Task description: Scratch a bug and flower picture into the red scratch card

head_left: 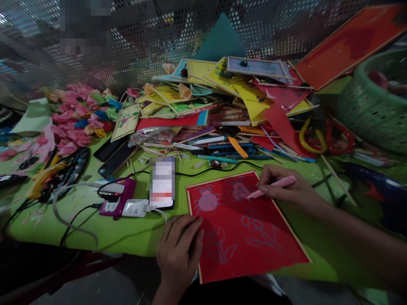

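Red card [237, 228] is lying under the right grip [295, 193] clasping a pink marker [282, 182], the unclenched left grip [178, 243] resting on its edge.

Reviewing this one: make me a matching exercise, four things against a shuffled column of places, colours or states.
1. Right hand
2. Left hand
3. Power strip
4. Basket

A. Magenta, left of the phone in the picture
B. Holding a pink marker
C. Green, at the picture's right edge
D. At the red sheet's left edge

Pairs: 1-B, 2-D, 3-A, 4-C
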Motion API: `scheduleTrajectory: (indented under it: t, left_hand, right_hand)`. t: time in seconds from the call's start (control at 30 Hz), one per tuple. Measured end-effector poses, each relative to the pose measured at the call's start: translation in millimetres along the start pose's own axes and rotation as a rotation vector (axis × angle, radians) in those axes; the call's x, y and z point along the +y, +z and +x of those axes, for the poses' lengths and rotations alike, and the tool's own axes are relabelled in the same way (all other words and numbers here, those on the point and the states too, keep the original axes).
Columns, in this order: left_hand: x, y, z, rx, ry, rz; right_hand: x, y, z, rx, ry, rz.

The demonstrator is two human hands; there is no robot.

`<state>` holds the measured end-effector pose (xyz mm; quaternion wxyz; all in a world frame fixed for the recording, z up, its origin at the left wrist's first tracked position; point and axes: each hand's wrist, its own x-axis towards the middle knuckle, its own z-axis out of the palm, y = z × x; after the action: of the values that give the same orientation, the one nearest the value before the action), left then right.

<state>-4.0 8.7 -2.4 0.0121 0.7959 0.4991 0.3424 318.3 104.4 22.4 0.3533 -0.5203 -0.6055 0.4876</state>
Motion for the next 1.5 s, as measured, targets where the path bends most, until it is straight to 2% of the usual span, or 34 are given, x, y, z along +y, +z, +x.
scheduleTrajectory:
  t: [1.5]
  left_hand:
    - [-0.4,0.9,-0.8,0.004,0.016,0.012]
  right_hand:
    - [-0.2,1.2,0.8,-0.011,-0.011,-0.007]
